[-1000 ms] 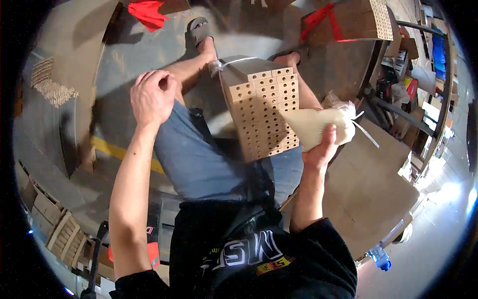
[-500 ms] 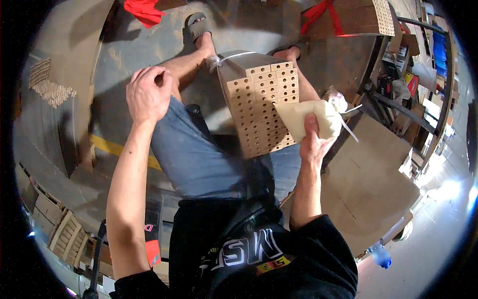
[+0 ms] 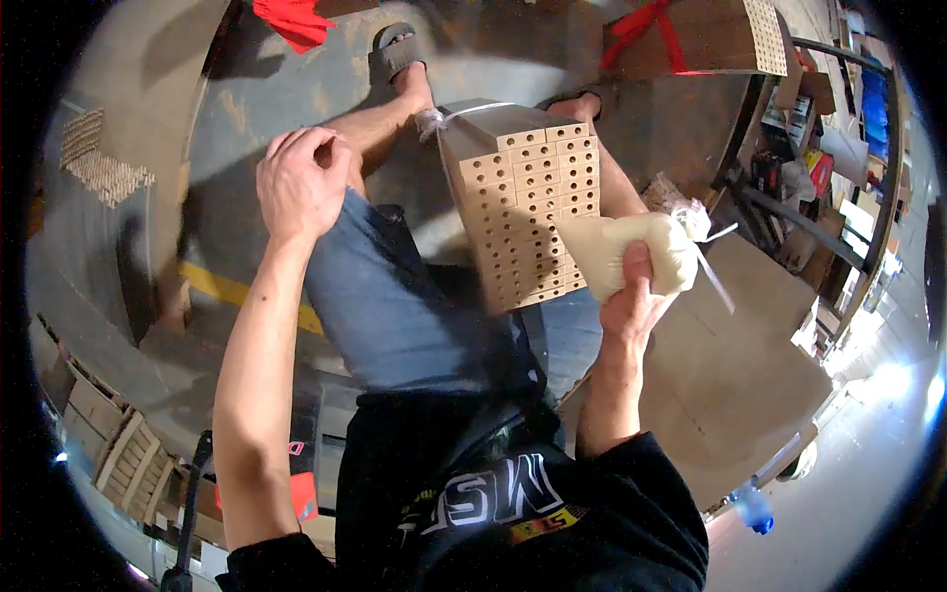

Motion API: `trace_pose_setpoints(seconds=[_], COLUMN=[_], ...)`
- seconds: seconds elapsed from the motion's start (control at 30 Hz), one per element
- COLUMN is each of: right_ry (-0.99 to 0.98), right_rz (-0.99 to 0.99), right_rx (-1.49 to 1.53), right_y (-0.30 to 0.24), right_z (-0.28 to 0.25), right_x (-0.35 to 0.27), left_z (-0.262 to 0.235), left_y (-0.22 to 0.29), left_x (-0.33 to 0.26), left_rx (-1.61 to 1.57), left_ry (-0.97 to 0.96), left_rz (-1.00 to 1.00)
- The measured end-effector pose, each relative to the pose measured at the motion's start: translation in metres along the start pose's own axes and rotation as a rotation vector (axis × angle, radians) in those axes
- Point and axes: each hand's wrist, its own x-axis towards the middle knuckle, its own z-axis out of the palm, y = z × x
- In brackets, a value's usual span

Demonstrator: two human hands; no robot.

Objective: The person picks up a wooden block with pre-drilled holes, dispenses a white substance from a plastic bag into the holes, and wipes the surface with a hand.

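My right hand (image 3: 636, 291) grips a plump cream-coloured piping bag (image 3: 656, 252), thumb across its side. White ties bind the bag's gathered clear end, and its tapered end points left, in front of a stack of drilled boards (image 3: 528, 217). The stack stands between my legs, rows of round holes facing me, with a strap around its far part. From this view I cannot tell whether the bag's tip touches the boards. Beside my left knee, my left hand (image 3: 299, 183) is loosely curled, thumb against the fingers, with nothing seen in it.
Brown cardboard (image 3: 735, 365) lies to my right, near a metal rack (image 3: 804, 222) of assorted goods. Another drilled stack with red strips (image 3: 671, 44) stands far right. More boards (image 3: 94, 237) are at the left; a red cloth (image 3: 294, 22) lies at the top.
My right hand and the piping bag have shifted slightly right and toward me. My left hand stays curled in nearly the same place.
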Motion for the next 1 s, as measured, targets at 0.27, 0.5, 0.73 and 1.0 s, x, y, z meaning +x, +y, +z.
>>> trace_pose_setpoints(seconds=[0.27,0.5,0.73,1.0], right_ry=[-0.057,-0.005,-0.045,-0.041], right_rz=[-0.084,-0.129,-0.07,-0.08], right_rx=[-0.215,-0.217,-0.34,-0.24], right_y=[-0.004,-0.005,-0.009,-0.008], right_z=[0.024,0.032,0.031,0.01], right_x=[-0.003,-0.004,-0.007,-0.01], left_z=[0.002,0.004,0.005,0.004], left_y=[-0.001,-0.003,-0.003,-0.004], left_x=[0.001,0.002,0.0,0.0], left_rx=[-0.012,-0.014,-0.007,-0.001], left_ry=[0.062,0.073,0.079,0.089], left_rz=[0.027,0.042,0.046,0.06])
